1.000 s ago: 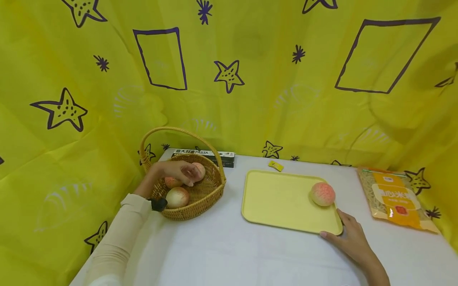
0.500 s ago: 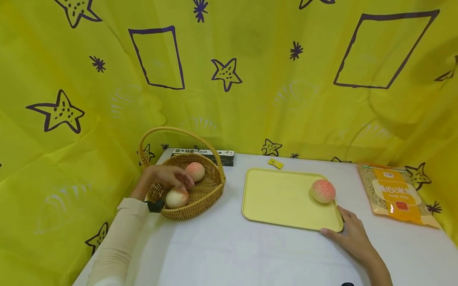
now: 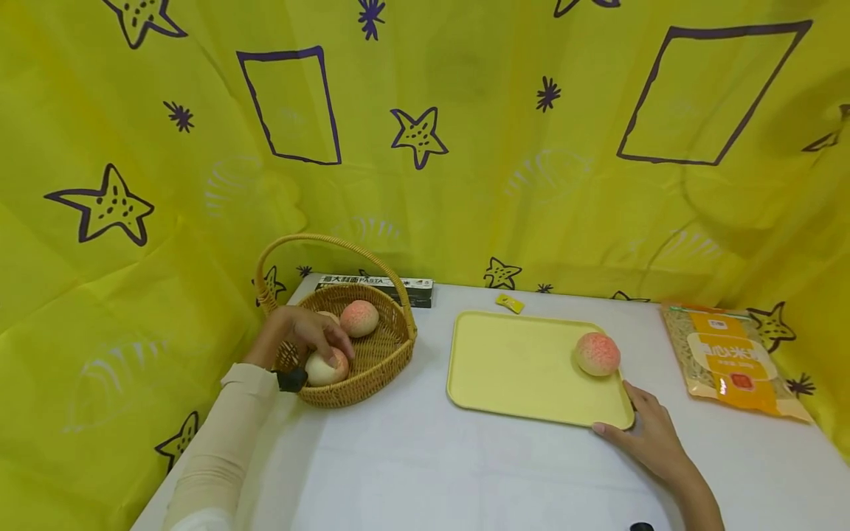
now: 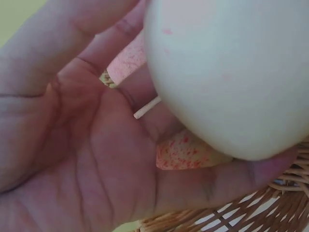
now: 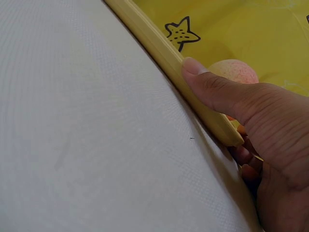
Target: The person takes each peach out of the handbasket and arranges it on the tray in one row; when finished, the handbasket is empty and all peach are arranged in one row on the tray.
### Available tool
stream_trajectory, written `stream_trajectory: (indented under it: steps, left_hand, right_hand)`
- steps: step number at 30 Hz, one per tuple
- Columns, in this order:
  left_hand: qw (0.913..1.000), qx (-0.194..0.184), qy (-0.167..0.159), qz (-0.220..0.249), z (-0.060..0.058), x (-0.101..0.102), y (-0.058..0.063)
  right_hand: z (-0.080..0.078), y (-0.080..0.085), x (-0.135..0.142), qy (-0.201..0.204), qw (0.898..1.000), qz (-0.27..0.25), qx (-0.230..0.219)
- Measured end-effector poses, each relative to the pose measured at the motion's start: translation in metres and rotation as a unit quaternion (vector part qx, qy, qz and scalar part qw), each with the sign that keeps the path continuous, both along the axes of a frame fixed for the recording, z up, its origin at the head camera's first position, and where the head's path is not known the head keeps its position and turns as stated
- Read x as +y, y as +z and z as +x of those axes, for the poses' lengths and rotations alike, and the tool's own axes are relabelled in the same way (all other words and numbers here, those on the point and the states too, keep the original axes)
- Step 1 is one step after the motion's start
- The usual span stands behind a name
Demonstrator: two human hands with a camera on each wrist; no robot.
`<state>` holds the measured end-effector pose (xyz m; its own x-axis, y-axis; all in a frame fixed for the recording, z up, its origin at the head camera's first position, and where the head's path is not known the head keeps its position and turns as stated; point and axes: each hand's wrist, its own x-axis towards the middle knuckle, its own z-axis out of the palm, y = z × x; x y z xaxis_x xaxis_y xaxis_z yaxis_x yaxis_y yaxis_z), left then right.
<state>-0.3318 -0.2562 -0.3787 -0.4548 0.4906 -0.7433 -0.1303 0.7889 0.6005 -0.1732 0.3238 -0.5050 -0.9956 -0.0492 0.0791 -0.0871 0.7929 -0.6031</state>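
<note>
Inside the wicker basket [image 3: 392,369] on the left, my left hand [image 3: 308,330] grips a pale peach [image 3: 322,370] with a reddish flush. The left wrist view shows its fingers curved round the smooth peach [image 4: 227,72]. Two more peaches lie in the basket: a pink-speckled peach [image 3: 360,318] and one mostly hidden behind my hand. My right hand [image 3: 654,442] holds the near right corner of a yellow tray [image 3: 511,369]. Its thumb lies on the rim [image 5: 164,55], with other fingers beneath the corner. One pink peach [image 3: 598,354] sits at the tray's right side.
The basket's tall handle [image 3: 332,240] arches over its opening. Behind it lies a pasta box [image 3: 420,293]. A small yellow packet [image 3: 510,303] is beyond the tray, and an orange-and-clear food bag [image 3: 733,361] lies at right. Yellow patterned cloth hangs behind the white table.
My left hand has moved from the pink peach at the basket's back toward the front and closed round the pale peach. My right hand stays at the tray corner.
</note>
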Motion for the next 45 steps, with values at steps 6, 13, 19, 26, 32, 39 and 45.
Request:
stream_trajectory:
  steps: [6,13,19,26,32,39,45]
  left_hand:
    - [0.9998,-0.010,-0.014,-0.010,-0.001,0.003,0.001]
    - [0.9988,-0.019,-0.043,-0.011,-0.001,0.008,0.001]
    - [0.9979,-0.016,-0.031,-0.054,0.002,0.012,-0.001]
    - [0.9971,-0.016,-0.006,-0.074,0.004,0.015,0.000]
    - [0.9960,-0.014,0.009,-0.088,0.006,0.018,0.001]
    - [0.9934,-0.011,-0.010,-0.114,0.008,0.018,0.001]
    - [0.9934,-0.006,-0.016,-0.113,0.007,0.017,0.001]
  right_hand:
    - [0.000,0.000,-0.001,-0.001,1.000,-0.001,-0.001]
    - [0.001,0.001,-0.001,-0.004,1.000,-0.001,-0.007]
    - [0.001,0.001,-0.002,-0.001,1.000,-0.002,-0.003]
    - [0.002,0.002,-0.002,-0.002,1.000,0.000,-0.004]
    - [0.003,0.003,-0.002,-0.004,1.000,0.003,-0.004]
    - [0.003,0.001,-0.002,-0.003,1.000,-0.002,0.003]
    - [0.002,0.000,-0.001,-0.003,1.000,-0.004,0.010]
